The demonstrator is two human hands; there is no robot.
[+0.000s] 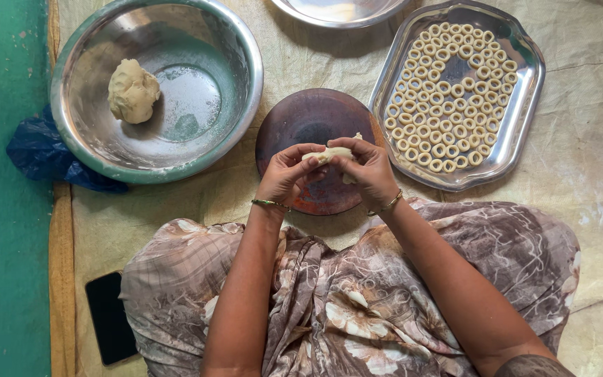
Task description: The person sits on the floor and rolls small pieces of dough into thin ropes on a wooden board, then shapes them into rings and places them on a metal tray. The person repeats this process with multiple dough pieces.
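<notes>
- Fingers (313,151) of both hands close on a small strip of dough (329,154), pinching it from either end.
- Left hand (286,172) and right hand (369,169) meet above a round dark board (301,119).
- Judged technique: even, light pressure should keep the strip uniform; squeezing hard would likely flatten it.
- Just right of the board, a steel tray (525,98) carries rows of small dough rings (448,98).
- To the left, a steel bowl (232,42) holds a dough lump (132,91).
- A cloth (594,174) on the floor carries everything.
</notes>
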